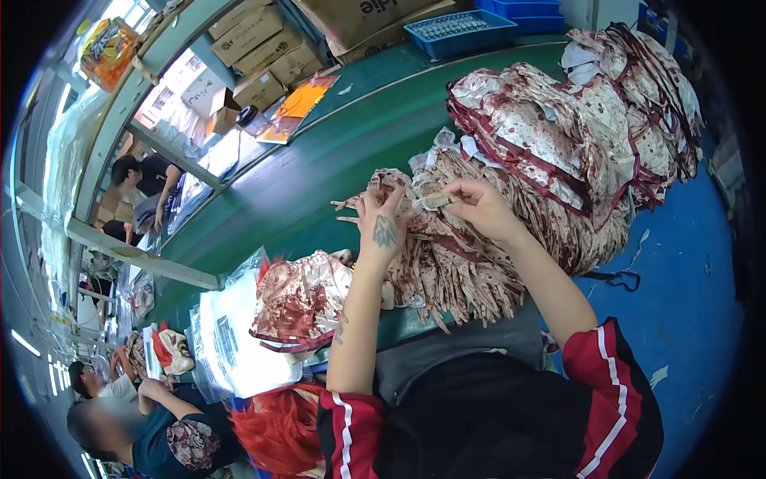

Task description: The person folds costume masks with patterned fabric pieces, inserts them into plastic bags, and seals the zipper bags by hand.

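My left hand (381, 227), with a tattoo on its back, is closed on a cream glove with red stains (388, 179); its limp fingers stick out to the left. To its right, my right hand (485, 209) pinches a small pale piece (433, 202) between thumb and fingertips; its kind I cannot make out. Under and around both hands lies a thick pile of similar stained gloves (471, 275), their fingers hanging over the near table edge. Left of my left forearm sits a folded stained cloth piece with dark red trim (299, 299).
Stained, red-trimmed garments (542, 120) are heaped at the right on the green table (319, 184). Clear plastic bags (227, 335) lie at the left. Blue trays (463, 32) and cardboard boxes (271, 48) stand behind. A red wig (279, 427) and a co-worker (167, 431) are at lower left.
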`<state>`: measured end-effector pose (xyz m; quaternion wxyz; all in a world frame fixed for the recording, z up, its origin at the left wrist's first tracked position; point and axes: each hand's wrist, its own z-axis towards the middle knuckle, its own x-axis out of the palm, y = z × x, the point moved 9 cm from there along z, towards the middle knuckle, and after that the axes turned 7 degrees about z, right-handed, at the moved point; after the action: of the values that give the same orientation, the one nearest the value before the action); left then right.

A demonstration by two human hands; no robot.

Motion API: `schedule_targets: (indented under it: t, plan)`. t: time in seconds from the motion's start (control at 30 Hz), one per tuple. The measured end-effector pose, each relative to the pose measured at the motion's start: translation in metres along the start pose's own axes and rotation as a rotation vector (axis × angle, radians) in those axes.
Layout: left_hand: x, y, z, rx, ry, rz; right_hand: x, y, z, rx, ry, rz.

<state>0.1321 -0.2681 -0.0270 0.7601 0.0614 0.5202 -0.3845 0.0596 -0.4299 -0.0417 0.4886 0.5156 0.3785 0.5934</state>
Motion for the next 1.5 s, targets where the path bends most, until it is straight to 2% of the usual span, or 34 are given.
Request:
schedule_targets:
  t: [0.1, 0.23, 0.37, 0.47, 0.5, 0.63, 0.77, 0.83, 0.87, 0.9, 0.97, 1.03, 1.1, 1.23, 1.27, 1.33, 1.4, 1.5]
  plan:
    - [0.013, 0.006, 0.005, -0.003, 0.048, 0.127, 0.009, 0.002, 0.003, 0.03, 0.061, -0.007]
    - [0.016, 0.017, 0.018, 0.004, 0.009, 0.065, 0.02, 0.014, 0.009, 0.017, 0.137, 0.072]
    - [0.03, 0.026, 0.019, 0.059, 0.082, -0.163, 0.02, 0.006, 0.012, 0.06, 0.191, 0.146]
    - [0.025, 0.01, 0.015, 0.106, 0.0, 0.169, 0.026, -0.001, 0.017, 0.072, 0.249, 0.144]
    - [0.023, 0.012, 0.014, 0.1, -0.003, 0.17, 0.028, -0.001, 0.017, 0.063, 0.275, 0.129]
    - [0.022, 0.021, 0.024, 0.049, 0.102, 0.068, 0.034, 0.002, 0.016, 0.067, 0.346, 0.096]
    - [-0.007, 0.003, 0.023, 0.166, -0.006, -0.042, 0.031, -0.004, 0.017, 0.122, 0.358, 0.042]
    - [0.002, 0.021, 0.021, -0.094, 0.16, -0.393, 0.033, -0.011, 0.019, 0.144, 0.361, 0.021]
    - [0.007, 0.027, 0.016, -0.226, 0.242, -0.566, 0.038, -0.009, 0.021, 0.07, 0.398, -0.016]
    - [0.003, 0.024, 0.014, -0.228, 0.239, -0.565, 0.043, -0.006, 0.022, -0.006, 0.434, -0.054]
    - [-0.004, 0.013, 0.009, -0.263, 0.179, -0.786, 0.05, -0.002, 0.022, -0.082, 0.472, -0.09]
    - [-0.002, 0.008, 0.002, -0.281, 0.148, -0.895, 0.049, 0.012, 0.02, -0.256, 0.328, -0.281]
    - [-0.002, 0.004, -0.004, -0.253, 0.076, -1.054, 0.047, 0.019, 0.02, -0.34, 0.256, -0.374]
    - [-0.003, -0.004, -0.014, -0.245, 0.043, -1.266, 0.05, 0.011, 0.024, -0.246, 0.327, -0.352]
    - [-0.003, -0.007, -0.016, -0.247, 0.045, -1.332, 0.045, 0.003, 0.025, -0.16, 0.293, -0.27]
    - [-0.007, -0.011, -0.022, -0.224, -0.01, -1.279, 0.037, -0.012, 0.028, 0.012, 0.224, -0.105]
    - [-0.018, -0.013, -0.029, -0.18, -0.115, -1.164, 0.03, -0.012, 0.027, 0.016, 0.195, -0.062]
    - [-0.022, -0.025, -0.038, -0.163, -0.085, -1.138, 0.021, -0.007, 0.025, 0.029, 0.136, 0.025]
